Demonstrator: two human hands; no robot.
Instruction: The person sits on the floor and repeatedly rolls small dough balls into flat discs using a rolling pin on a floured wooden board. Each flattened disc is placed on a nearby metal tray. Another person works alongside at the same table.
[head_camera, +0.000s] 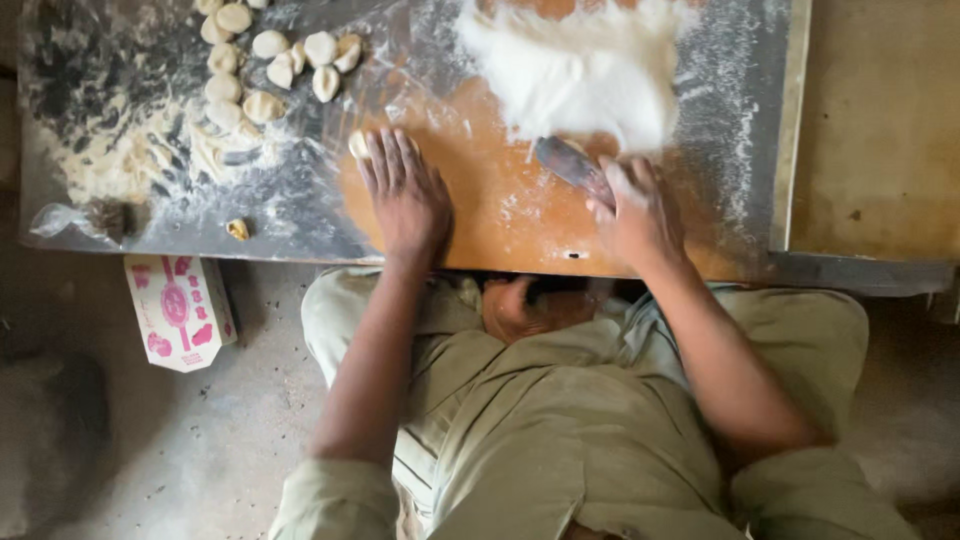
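Flour-dusted, the low wooden board (500, 215) fills the upper frame, with a flour heap (585, 75) at upper centre and dough balls (265, 60) at upper left. At centre, the left hand (405, 195) lies flat, fingers close together, a small dough piece (358, 144) at its fingertips. Right of centre, the right hand (640, 215) curls its fingers around a dark scraper (570, 165) just below the heap.

Flour pile (585, 70) cut by top edge; tool (568, 165) blurred, partly under right hand (640, 215).

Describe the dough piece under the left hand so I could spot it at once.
Start at the orange board, dusted with flour. The left hand lies flat there, and the dough piece peeks out at its fingertips. Unlike the dough balls clustered farther up, it sits alone, touching the hand.
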